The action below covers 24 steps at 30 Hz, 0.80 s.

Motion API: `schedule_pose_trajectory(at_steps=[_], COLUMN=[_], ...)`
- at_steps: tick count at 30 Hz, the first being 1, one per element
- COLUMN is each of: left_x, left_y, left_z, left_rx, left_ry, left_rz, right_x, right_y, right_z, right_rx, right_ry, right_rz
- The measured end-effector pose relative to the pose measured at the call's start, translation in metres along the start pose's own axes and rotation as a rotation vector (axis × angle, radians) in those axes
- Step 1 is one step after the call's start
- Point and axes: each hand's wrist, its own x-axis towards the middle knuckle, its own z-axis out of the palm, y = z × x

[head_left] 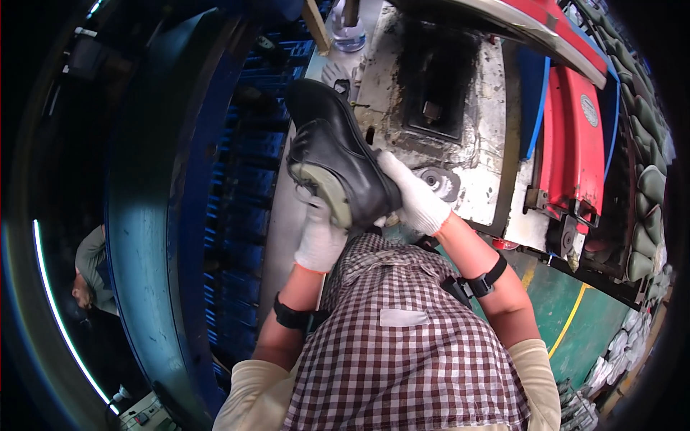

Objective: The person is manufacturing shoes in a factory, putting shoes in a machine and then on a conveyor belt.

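Observation:
A black leather shoe is held up in front of me, its toe pointing away and to the left. A pale olive-green piece, which looks like a shoe last, shows at its opening. My left hand, in a white glove, is closed around this green piece at the near left side. My right hand, gloved in white too, presses against the shoe's right side near the heel; its fingertips are partly hidden behind the shoe.
Beyond the shoe lies a worn pale worktop with a blackened recessed plate. A clear bottle and a grey glove are at the back. Right stands a red machine part; left, a blue rack. Another person is far left.

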Motion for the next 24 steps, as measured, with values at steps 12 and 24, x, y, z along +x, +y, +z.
schedule_pose_trajectory(at_steps=[12, 24], left_x=[0.072, 0.235], left_y=[0.006, 0.007], left_z=[-0.162, -0.439], left_rx=[-0.228, 0.270], left_ry=[0.686, 0.792], left_rz=[-0.221, -0.250], right_x=[0.043, 0.025], right_y=[0.029, 0.044], right_z=[-0.007, -0.025], right_rx=[-1.496, -1.707], right_ry=[0.700, 0.756], right_rz=[-0.793, -0.794])
